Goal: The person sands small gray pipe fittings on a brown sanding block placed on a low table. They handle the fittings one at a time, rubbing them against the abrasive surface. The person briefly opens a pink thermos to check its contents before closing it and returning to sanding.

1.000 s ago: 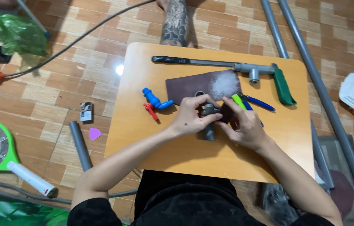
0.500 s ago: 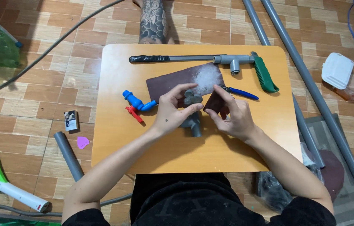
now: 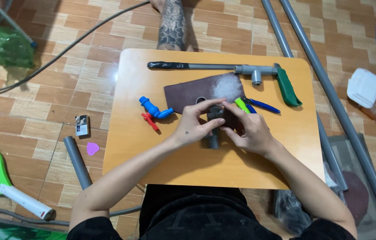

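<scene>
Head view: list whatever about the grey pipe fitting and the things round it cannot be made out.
- Grey pipe fitting: its shape and joints, covered by the left hand and right hand.
- Brown sheet: its near edge, behind both hands.
- Green and blue tools: their working ends, hidden by the right hand.
- Tattooed leg: cut off by the top edge.
- Grey pipes: their ends, out of frame.
</scene>
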